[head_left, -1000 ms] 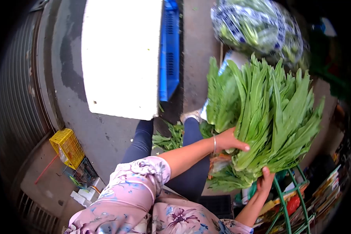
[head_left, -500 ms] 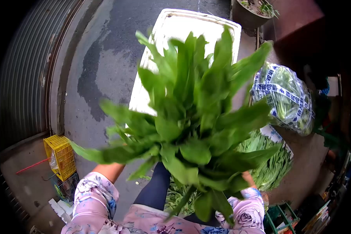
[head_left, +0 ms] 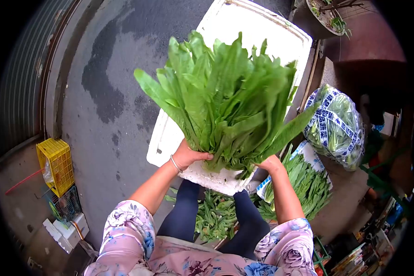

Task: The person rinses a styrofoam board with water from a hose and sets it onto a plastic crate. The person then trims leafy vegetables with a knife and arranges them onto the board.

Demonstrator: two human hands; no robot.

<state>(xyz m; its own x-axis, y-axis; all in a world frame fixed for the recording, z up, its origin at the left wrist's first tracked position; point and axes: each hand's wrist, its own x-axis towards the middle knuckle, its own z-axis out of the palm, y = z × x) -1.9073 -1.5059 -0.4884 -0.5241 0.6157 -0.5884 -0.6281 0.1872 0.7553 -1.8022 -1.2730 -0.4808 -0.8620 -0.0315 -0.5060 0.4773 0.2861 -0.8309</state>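
A large bunch of leaf lettuce (head_left: 230, 96) is held between my two hands over the near half of a white foam board or box (head_left: 280, 39). Its long green leaves fan out away from me. My left hand (head_left: 191, 156) grips the base on the left, with the thumb across the stems and a bracelet on the wrist. On the right side of the base, my right hand (head_left: 270, 164) is closed on the lettuce, its fingers mostly hidden behind the leaves. Whether the base touches the white foam is unclear.
Loose leaves (head_left: 215, 216) lie on the ground between my legs. To the right are a pile of greens (head_left: 303, 184) and a plastic-wrapped bundle of vegetables (head_left: 336, 124). A plant pot (head_left: 315, 20) stands far right, a yellow crate (head_left: 57, 165) at left.
The lettuce has tipped away from me and lowered over the white foam, its leaves now pointing forward instead of up at the camera. Both hands, mostly hidden before, now show at its base.
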